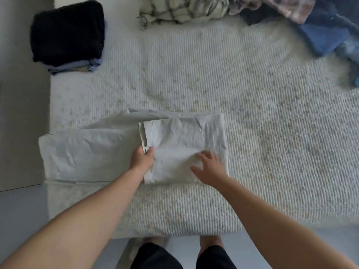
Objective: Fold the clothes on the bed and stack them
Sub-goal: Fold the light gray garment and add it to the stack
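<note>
A pale grey garment [93, 154] lies partly folded near the bed's front edge, its right half doubled over into a thicker panel [180, 140]. My left hand [142, 158] pinches the folded panel's left edge, thumb on top. My right hand [208, 167] rests flat on the panel with fingers spread. At the back left corner sits a stack of folded clothes [68, 33], black on top and blue beneath. Unfolded clothes lie at the back: a plaid piece [182, 10] and blue jeans [330, 35].
The bed [252, 113] has a white textured cover. Its left edge meets a beige floor strip [21, 113], and the front edge drops to the floor by my legs [184, 255]. A pinkish patterned cloth [287, 8] overlaps the jeans.
</note>
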